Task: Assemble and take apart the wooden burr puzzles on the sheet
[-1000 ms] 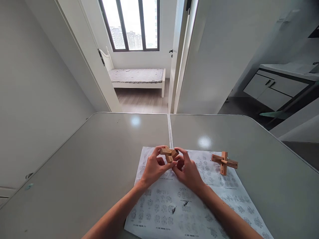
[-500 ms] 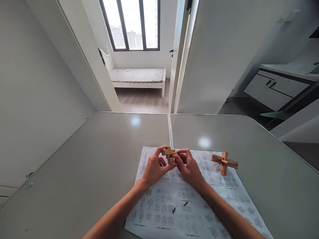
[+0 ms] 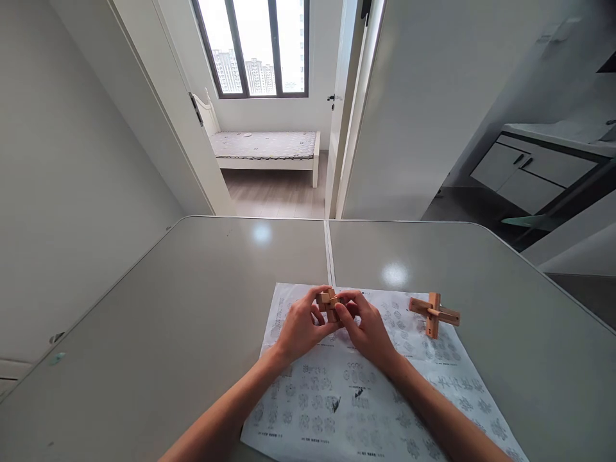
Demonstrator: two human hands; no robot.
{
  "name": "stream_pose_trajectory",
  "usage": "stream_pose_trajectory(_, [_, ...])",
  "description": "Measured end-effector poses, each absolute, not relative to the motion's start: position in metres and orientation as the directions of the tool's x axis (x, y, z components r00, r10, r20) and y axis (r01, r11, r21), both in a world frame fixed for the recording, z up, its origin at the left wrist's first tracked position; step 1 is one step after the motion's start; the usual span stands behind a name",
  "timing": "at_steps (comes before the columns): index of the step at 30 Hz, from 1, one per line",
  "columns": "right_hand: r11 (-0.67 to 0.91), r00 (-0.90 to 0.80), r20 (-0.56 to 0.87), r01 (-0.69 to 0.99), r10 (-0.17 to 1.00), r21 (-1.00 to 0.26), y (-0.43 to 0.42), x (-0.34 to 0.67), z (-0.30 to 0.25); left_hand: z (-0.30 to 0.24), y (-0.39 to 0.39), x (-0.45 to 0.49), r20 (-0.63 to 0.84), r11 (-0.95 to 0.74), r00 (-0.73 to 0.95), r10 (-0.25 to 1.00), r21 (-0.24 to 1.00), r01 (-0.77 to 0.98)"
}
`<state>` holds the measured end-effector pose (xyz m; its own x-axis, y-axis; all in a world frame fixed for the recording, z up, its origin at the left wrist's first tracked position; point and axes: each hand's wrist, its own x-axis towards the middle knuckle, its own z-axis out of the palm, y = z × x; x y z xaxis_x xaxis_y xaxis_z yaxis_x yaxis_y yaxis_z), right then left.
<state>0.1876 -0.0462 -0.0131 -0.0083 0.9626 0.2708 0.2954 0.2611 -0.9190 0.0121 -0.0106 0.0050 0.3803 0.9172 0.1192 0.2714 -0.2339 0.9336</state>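
A small light-wood interlocking puzzle (image 3: 328,300) is held between both hands above the top of a printed sheet (image 3: 332,378). My left hand (image 3: 303,324) grips it from the left, index finger over its top and thumb beneath. From the right, my right hand (image 3: 362,321) pinches it with thumb and index finger, hiding its right side. Whether a separate stick lies in that pinch, I cannot tell. On the sheet's upper right edge lies a second, reddish-brown wooden puzzle (image 3: 434,314), shaped like a cross of several bars, apart from both hands.
The sheet carries rows of grey puzzle diagrams and lies on a grey table (image 3: 144,333) with a seam (image 3: 329,250) down its middle. Past the table are a doorway, a bed (image 3: 267,146) under a window, and a white cabinet (image 3: 534,170) at right.
The puzzle in my hands has turned slightly and moved a little to the right. My right fingers have closed in nearer to it. The cross-shaped puzzle has stayed still.
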Motion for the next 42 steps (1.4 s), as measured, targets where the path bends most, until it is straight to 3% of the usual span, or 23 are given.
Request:
stream_pose_trajectory(8, [0.162,0.114,0.209,0.326,0.971,-0.931,-0.043,0.188,-0.016,0.017,-0.008,0.011,0.028,-0.076,0.399,0.916,0.991,0.106])
stream_pose_trajectory(14, [0.185,0.008,0.2,0.348,0.98,-0.919,-0.04,0.19,-0.016,0.019,-0.006,0.007,-0.003,-0.027,0.472,0.882,0.998,0.057])
stream_pose_trajectory(26, [0.218,-0.032,0.223,0.378,0.974,-0.9,-0.039,0.193,-0.02,0.026,-0.007,0.005,-0.051,-0.015,0.501,0.864,0.992,0.128])
stream_pose_trajectory(38, [0.191,-0.064,0.18,0.302,0.982,-0.934,-0.037,0.197,-0.013,0.021,-0.007,0.005,-0.023,-0.043,0.499,0.866,0.992,0.119])
stream_pose_trajectory(42, [0.159,-0.076,0.146,0.207,0.986,-0.965,-0.038,0.196,-0.016,0.018,-0.009,0.006,0.037,-0.103,0.479,0.877,0.988,0.112])
